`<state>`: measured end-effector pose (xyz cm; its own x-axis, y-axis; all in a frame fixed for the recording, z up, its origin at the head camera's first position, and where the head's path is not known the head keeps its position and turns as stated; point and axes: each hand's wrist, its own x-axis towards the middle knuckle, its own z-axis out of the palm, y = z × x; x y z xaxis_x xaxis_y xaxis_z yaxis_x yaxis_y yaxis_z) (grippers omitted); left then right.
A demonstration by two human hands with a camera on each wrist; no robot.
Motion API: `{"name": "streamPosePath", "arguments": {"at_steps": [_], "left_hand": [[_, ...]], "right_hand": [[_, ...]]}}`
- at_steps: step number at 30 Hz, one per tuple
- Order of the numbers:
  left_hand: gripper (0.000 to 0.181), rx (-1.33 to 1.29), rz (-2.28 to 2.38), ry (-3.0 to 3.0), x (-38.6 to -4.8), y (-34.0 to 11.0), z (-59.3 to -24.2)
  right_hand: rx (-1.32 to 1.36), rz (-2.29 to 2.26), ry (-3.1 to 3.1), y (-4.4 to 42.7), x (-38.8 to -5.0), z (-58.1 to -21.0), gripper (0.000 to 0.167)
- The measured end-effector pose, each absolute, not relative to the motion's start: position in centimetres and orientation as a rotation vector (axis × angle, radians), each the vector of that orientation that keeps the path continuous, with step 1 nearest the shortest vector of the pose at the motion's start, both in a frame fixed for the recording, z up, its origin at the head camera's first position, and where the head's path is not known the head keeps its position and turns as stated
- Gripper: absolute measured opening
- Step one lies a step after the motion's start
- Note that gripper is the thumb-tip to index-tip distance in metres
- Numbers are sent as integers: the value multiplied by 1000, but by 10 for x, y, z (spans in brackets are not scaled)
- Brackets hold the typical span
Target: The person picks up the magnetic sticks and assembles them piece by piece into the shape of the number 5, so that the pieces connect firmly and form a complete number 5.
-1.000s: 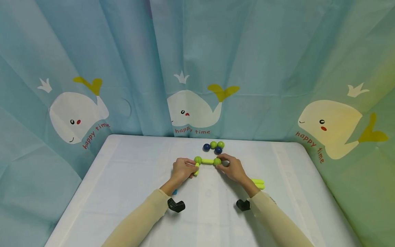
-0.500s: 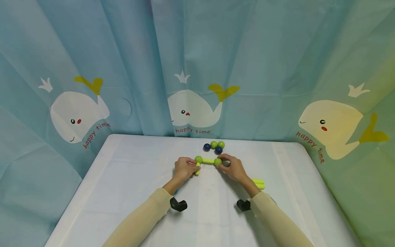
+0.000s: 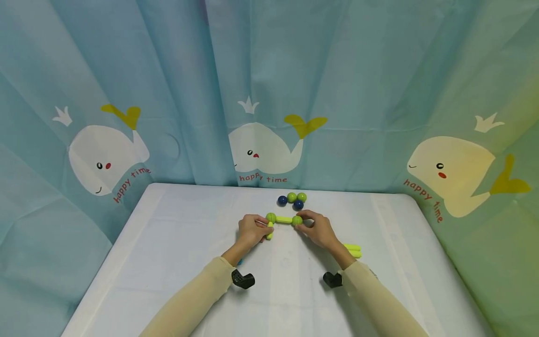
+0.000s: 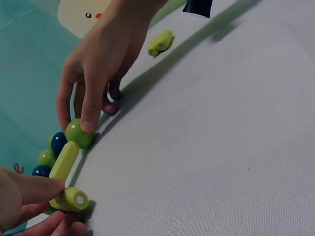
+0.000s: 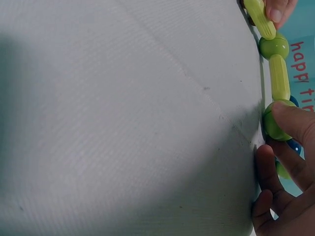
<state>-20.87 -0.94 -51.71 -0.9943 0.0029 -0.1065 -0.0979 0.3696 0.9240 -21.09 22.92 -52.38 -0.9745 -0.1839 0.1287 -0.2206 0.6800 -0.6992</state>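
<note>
Two green balls, a left ball [image 3: 271,217] and a right ball [image 3: 297,220], are joined by a yellow-green rod [image 3: 284,219], low over the white table or on it. A second yellow-green rod [image 5: 260,17] extends from the left ball toward the person. My left hand [image 3: 251,229] pinches this second rod between thumb and fingers; its pale round end [image 4: 79,199] faces out in the left wrist view. On the other side, my right hand [image 3: 317,229] holds the right ball with thumb and fingertips. Its remaining fingers are loosely bent in the right wrist view.
Behind the joined pieces lie dark blue balls [image 3: 282,201] and green balls [image 3: 302,197], close together. Yellow-green rods [image 3: 353,251] lie beside the right wrist. A small blue piece [image 3: 240,262] is mostly hidden under the left wrist. A curtain [image 3: 358,154] hangs behind the table.
Since a second ago, the left hand and the joined pieces have shifted very slightly right in view. Over the last half second nothing visibly differs; both hands keep their holds.
</note>
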Motion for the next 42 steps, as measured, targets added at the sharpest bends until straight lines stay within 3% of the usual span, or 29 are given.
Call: {"name": "streamPosePath", "arguments": {"at_steps": [18, 34, 42], "left_hand": [[17, 62, 1562, 2764, -220, -14, -511], [44, 256, 1350, 2930, -263, 6, -499], [48, 319, 1250, 2918, -278, 19, -501]], "right_hand": [[326, 1185, -2826, 234, -207, -524, 36], [319, 1201, -2840, 230, -206, -524, 36], [326, 1202, -2826, 230, -207, -524, 36]]}}
